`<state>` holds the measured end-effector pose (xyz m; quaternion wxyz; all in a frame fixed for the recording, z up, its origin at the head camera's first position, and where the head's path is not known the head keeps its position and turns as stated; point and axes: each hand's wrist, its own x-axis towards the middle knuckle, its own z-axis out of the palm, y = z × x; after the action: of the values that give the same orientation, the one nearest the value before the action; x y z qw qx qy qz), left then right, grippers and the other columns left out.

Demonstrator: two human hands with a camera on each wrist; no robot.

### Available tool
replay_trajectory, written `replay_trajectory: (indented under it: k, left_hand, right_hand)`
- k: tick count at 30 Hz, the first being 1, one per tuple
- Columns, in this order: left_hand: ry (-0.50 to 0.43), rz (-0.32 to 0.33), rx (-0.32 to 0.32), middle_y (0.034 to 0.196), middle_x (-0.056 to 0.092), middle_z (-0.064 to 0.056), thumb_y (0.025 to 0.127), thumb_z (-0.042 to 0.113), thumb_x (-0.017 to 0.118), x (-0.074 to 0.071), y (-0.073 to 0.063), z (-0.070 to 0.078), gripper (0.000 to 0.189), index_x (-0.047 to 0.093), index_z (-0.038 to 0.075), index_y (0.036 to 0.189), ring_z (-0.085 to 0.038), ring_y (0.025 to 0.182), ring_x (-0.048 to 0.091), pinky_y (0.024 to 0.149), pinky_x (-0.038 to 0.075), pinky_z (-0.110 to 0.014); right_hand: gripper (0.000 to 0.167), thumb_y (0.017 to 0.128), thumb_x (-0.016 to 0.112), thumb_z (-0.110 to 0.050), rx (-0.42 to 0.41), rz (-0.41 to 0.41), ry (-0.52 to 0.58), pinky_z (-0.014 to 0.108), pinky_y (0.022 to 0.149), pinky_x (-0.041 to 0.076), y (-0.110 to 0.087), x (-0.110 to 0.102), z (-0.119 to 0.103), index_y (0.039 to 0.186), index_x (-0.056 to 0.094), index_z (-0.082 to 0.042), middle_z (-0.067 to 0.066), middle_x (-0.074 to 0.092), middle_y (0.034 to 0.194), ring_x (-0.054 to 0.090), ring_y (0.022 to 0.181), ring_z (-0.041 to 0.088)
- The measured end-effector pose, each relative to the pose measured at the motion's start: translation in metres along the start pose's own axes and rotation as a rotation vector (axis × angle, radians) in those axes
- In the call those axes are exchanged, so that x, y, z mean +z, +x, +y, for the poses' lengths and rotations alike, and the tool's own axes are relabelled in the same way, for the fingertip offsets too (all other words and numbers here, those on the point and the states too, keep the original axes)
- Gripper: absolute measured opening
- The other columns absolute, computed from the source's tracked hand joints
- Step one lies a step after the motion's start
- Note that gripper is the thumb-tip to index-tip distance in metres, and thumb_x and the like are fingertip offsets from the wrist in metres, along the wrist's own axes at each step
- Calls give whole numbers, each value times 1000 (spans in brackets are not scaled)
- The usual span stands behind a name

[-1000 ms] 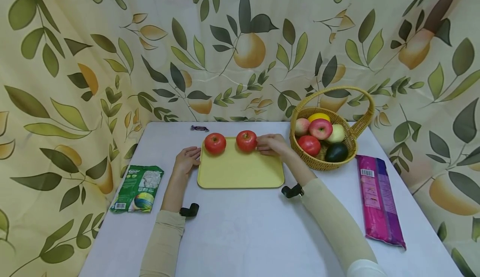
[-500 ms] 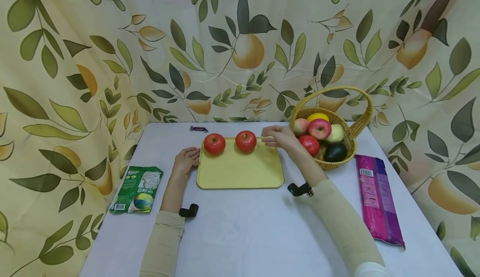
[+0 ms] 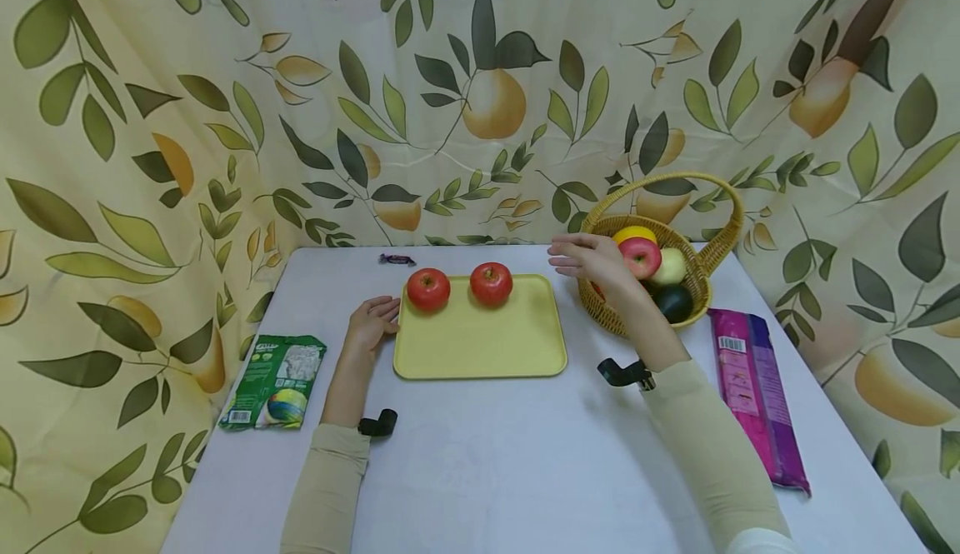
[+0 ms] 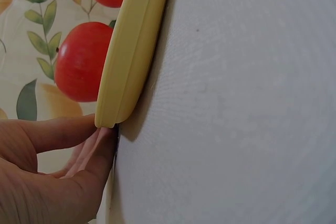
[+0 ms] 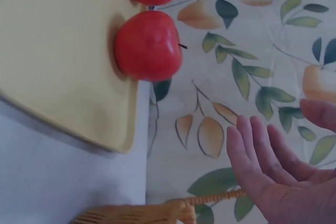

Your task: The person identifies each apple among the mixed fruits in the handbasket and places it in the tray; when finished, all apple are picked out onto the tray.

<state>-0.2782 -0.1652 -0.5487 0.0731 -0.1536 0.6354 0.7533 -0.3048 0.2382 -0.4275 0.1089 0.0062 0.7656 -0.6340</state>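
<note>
Pale-yellow rectangular tray [image 3: 480,346]: flat. On it, glossy round red apple [image 3: 428,290] at 10 o'clock, second red apple [image 3: 491,285] at 12; not touching, both stem-up. Golden arch-handled wicker basket [image 3: 597,311]: upright, near tray, between 2 and 3.

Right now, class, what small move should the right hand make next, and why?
Probably, the right hand should lower toward the basket: it is empty and near the fruit there, while the tray bears two red fruits and has bare room.

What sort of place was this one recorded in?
Probably a staged recording booth: a cream fabric curtain printed with leaves and fruit hangs behind a white-topped table, with black wrist-worn devices in view.
</note>
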Motion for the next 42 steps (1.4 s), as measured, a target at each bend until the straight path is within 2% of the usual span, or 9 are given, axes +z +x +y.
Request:
replay_trajectory:
  k: [3, 9, 13, 18, 22, 26, 30, 35, 42]
  left_hand:
    - [5, 4, -4, 154, 49, -28, 86, -31, 51, 0, 0, 0, 72, 37, -9, 153, -35, 144, 49, 117, 43, -41]
    - [8, 13, -14, 153, 50, -26, 86, -31, 53, -1, 2, -1, 72, 39, -7, 153, -34, 143, 50, 116, 45, -40]
    - [-1, 5, -13, 154, 49, -27, 86, -31, 52, 0, 1, -1, 72, 38, -8, 153, -34, 144, 49, 116, 44, -40]
    - [0, 2, -5, 154, 49, -28, 85, -32, 51, 0, 0, 1, 73, 37, -9, 153, -35, 144, 48, 117, 43, -41]
    - [12, 8, -1, 154, 49, -28, 85, -31, 52, 1, -2, 2, 73, 37, -9, 153, -35, 144, 48, 117, 43, -41]
    - [13, 13, 2, 153, 50, -28, 84, -32, 52, 2, -2, 2, 73, 38, -9, 152, -35, 143, 50, 116, 44, -41]
    - [8, 14, -2, 153, 50, -28, 83, -33, 52, 1, -2, 1, 73, 39, -10, 151, -35, 143, 50, 116, 44, -42]
    - [6, 11, -10, 153, 50, -28, 84, -32, 52, -1, -1, 1, 72, 38, -10, 151, -35, 143, 50, 116, 44, -41]
    - [7, 12, -10, 153, 49, -28, 84, -32, 52, 0, -1, 0, 72, 38, -9, 152, -35, 143, 49, 116, 44, -41]
  right_hand:
    - [53, 106, 62, -32, -24, 11, -21, 39, 101, 56, -5, -11, -3, 146, 55, 2, 21, 66, 136, 67, 124, 34]
    - [49, 106, 63, -28, -36, 34, 50, 39, 100, 57, -13, -32, -8, 142, 56, 4, 8, 76, 120, 75, 106, 18]
    - [50, 107, 62, -26, -35, 55, 83, 38, 97, 59, -16, -45, -9, 142, 54, 8, -1, 77, 107, 75, 99, 14]
    - [52, 106, 61, -29, -7, 77, 58, 25, 83, 63, -20, -63, -9, 145, 54, 5, -1, 78, 108, 76, 96, 11]
    - [55, 104, 66, -36, 5, 117, 16, 25, 80, 63, -21, -81, -8, 144, 55, 0, -5, 78, 108, 76, 97, 10]
    - [61, 103, 66, -37, -7, 139, -20, 32, 88, 62, -16, -96, -5, 146, 51, 3, -11, 74, 103, 75, 102, 12]
    - [65, 103, 65, -39, 15, 152, -65, 38, 99, 57, -11, -109, 1, 149, 48, 5, -6, 70, 112, 73, 107, 14]
    - [62, 103, 65, -40, 66, 168, -34, 36, 102, 56, -6, -125, 11, 146, 50, 2, -3, 72, 115, 72, 109, 14]
    - [58, 100, 71, -37, 77, 238, 22, 30, 105, 54, -5, -141, 19, 142, 56, -1, -17, 70, 104, 65, 115, 12]
